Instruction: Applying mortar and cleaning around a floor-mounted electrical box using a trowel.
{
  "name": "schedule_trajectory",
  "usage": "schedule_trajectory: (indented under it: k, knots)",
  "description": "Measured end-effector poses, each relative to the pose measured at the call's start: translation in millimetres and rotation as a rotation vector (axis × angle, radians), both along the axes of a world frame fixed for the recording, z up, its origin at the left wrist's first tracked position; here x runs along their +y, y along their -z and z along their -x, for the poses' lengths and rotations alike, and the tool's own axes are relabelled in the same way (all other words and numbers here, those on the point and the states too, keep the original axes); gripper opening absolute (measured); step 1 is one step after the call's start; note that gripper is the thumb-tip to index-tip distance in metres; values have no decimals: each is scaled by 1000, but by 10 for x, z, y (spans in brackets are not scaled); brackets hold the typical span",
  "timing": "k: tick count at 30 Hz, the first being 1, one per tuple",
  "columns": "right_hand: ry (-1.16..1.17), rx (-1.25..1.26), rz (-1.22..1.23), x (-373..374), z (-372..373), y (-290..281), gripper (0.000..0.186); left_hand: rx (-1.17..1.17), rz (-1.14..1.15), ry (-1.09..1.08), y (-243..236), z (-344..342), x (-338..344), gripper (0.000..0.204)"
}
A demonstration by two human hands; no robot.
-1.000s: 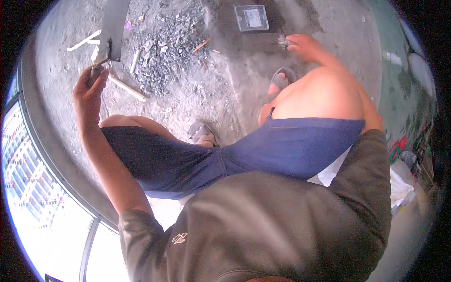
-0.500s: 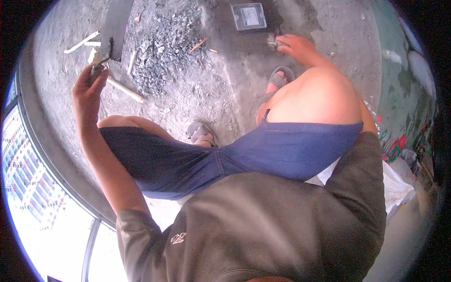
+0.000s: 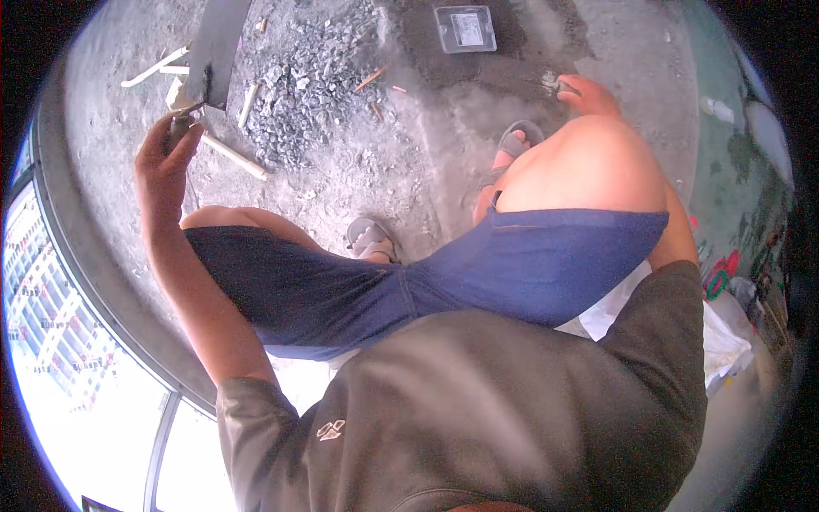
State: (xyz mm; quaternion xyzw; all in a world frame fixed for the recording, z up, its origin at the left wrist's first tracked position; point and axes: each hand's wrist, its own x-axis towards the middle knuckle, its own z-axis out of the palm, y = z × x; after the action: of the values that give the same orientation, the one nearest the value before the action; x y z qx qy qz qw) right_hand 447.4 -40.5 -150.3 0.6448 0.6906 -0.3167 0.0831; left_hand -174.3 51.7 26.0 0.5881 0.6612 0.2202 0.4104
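Observation:
My left hand is closed round the short handle of a trowel-like tool, whose long, flat grey metal blade points away from me over the floor. My right hand reaches down beyond my right knee. Its fingers pinch a small, pale grey piece low over the dark, damp-looking floor. What kind of thing that piece is, I cannot make out. A clear rectangular plastic container with a white label sits on the dark patch, left of and farther than my right hand.
Loose grey gravel is heaped ahead of me. Pale sticks lie beside it at the left. My sandalled feet are on the concrete. A window runs along the left; a white bag and clutter are at the right.
My right hand has moved to the right with the small grey piece, farther from the plastic container. My left hand keeps its grip on the trowel-like tool. The whole view has shifted slightly.

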Motion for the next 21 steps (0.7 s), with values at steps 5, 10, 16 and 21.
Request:
schedule_trajectory:
  k: [5, 10, 16, 21]
  knots:
    - [-147, -6, -6, 10, 275, 43, 47, 2, 14, 38, 10, -14, 32, 31]
    - [-118, -17, -80, 111, 876, -30, 44, 48, -1, 33, 11, -128, 47, 31]
    - [-21, 9, -40, 97, -24, 209, 42, 78, -13, 44, 17, -46, 33, 30]
    - [-30, -92, -28, 57, -274, -35, 46, 84, -21, 41, -17, -105, 36, 29]
